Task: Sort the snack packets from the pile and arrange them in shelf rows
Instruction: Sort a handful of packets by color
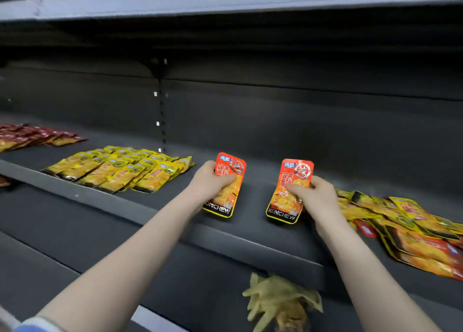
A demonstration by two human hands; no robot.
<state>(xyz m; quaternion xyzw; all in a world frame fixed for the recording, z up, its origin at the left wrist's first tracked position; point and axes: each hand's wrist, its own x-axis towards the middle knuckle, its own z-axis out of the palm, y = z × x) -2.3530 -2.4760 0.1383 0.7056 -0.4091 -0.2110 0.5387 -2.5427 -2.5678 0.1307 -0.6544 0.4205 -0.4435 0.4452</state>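
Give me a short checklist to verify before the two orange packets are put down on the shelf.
1. Left hand grips its orange packet: ok.
2. Right hand grips the other orange packet: ok.
3. Bare shelf between the hands for a new row: ok.
4. Yellow rows neat, apart from the hands: ok.
5. Unsorted pile emptied: not ok.
6. Both packets are the same sort: ok.

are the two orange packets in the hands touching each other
Apart. The head view shows the orange packet in the left hand and the orange packet in the right hand with a clear strip of dark shelf between them.
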